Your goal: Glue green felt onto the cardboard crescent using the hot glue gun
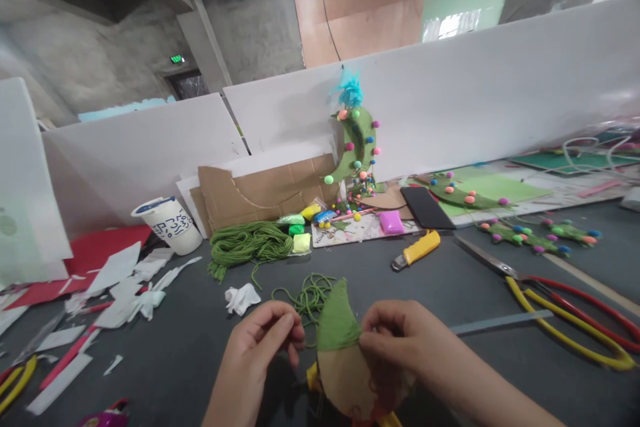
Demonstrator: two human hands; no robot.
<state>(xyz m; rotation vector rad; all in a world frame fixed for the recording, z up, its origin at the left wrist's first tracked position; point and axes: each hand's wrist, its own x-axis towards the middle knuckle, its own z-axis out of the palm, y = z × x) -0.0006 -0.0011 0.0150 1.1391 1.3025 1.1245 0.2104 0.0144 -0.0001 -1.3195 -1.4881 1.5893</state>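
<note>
My right hand point(400, 340) grips a crescent-shaped cardboard piece point(345, 367) whose upper half is wrapped in green yarn point(336, 320). Just left of it, my left hand point(265, 340) is closed in a pinch on a strand of that green yarn. The strand leads back to a loose yarn coil point(310, 293) on the dark table behind the piece. Both hands are low in the middle of the view, close to each other.
A green yarn bundle point(247, 245), a paper cup point(170, 223), cardboard sheets point(265, 193), a yellow utility knife point(417, 250), a phone point(425, 207) and red and yellow scissors point(565, 313) lie around. A pom-pom-covered green crescent point(356, 147) stands against white partition boards. Paper scraps point(120, 287) are at the left.
</note>
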